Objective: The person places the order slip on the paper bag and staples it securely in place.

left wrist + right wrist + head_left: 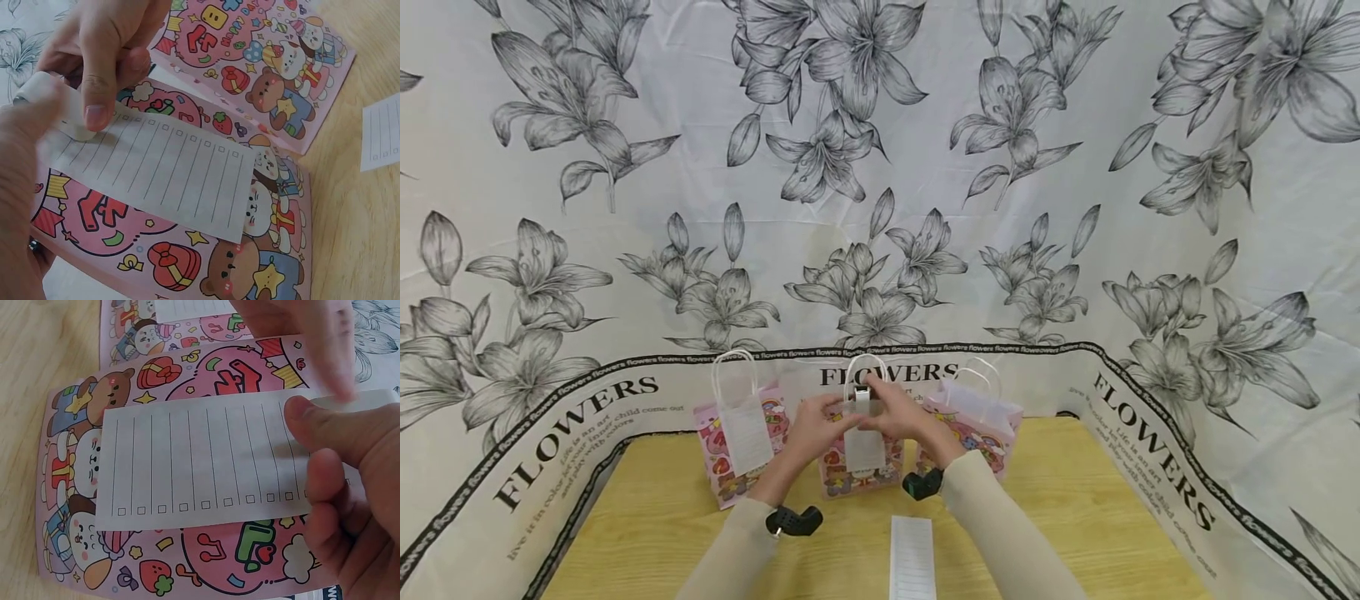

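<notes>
A lined white checklist strip with small boxes (865, 450) lies against the front of the middle pink cartoon gift bag (835, 482). My right hand (897, 410) pinches the strip near its top; in the right wrist view the thumb (303, 412) presses on its face, with fingers curled beneath. From the other side my left hand (812, 429) holds the same top end, its thumb (31, 125) blurred in the left wrist view. There the paper's upper end (44, 87) curls over. A small dark-and-white piece (862, 390) shows between the hands, too small to identify.
To the left stands another pink gift bag (703, 425) with a lined strip (747, 437) on its front. A third bag (1011, 421) stands at the right. One loose lined strip (912, 558) lies on the wooden table (1075, 517). Flower-printed cloth (880, 167) hangs behind.
</notes>
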The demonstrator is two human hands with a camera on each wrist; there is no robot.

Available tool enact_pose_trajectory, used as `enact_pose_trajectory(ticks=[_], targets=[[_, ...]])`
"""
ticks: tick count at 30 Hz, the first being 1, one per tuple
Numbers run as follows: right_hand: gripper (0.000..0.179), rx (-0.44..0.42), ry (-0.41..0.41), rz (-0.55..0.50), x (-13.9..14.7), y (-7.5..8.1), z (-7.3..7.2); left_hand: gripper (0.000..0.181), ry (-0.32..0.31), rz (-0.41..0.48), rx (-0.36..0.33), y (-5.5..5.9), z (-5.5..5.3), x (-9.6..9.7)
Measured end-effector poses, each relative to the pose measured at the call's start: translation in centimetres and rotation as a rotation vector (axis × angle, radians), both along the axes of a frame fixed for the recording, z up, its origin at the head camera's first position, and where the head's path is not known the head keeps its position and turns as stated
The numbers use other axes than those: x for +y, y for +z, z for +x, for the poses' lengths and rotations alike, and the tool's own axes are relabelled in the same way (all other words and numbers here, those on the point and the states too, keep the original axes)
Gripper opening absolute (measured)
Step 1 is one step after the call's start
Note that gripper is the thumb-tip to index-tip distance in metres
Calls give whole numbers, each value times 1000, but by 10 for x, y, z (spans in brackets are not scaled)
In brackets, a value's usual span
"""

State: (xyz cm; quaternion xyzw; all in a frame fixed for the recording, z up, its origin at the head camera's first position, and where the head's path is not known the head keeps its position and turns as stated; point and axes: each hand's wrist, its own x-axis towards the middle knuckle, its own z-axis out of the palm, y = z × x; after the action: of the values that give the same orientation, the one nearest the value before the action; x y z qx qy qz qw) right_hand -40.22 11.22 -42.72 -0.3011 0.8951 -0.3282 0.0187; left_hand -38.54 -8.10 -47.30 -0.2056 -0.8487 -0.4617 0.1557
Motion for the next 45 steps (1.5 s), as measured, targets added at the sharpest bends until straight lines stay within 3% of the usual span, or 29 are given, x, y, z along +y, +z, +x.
enact_pose_trajectory(ticks=[3,7,10,14,18,26,32,36,41,45], targets=[[64,17,-1,26,2,-1,1,51,-31,6,-35,1,0,1],[64,44,-21,80,0,3,2,39,-52,10,-26,3,0,1],[53,89,-52,209,-2,12,3,33,-70,3,15,7,0,1],[33,104,-21,330,-2,20,5,32,-97,1,37,5,1,2],[31,116,32,286,1,13,6,31,-129,-1,28,0,3,2],[23,179,19,81,3,-2,6,30,-140,-19,115,-2,-1,5],[30,153,34,147,0,3,1,31,-154,-4,102,1,-2,2],[32,112,20,196,-3,9,0,29,-155,-1,152,1,-2,0],[24,89,11,88,-6,6,3,25,-145,6,236,-4,-2,0],[20,112,-4,58,-4,0,2,26,-168,39,219,-8,-3,1]])
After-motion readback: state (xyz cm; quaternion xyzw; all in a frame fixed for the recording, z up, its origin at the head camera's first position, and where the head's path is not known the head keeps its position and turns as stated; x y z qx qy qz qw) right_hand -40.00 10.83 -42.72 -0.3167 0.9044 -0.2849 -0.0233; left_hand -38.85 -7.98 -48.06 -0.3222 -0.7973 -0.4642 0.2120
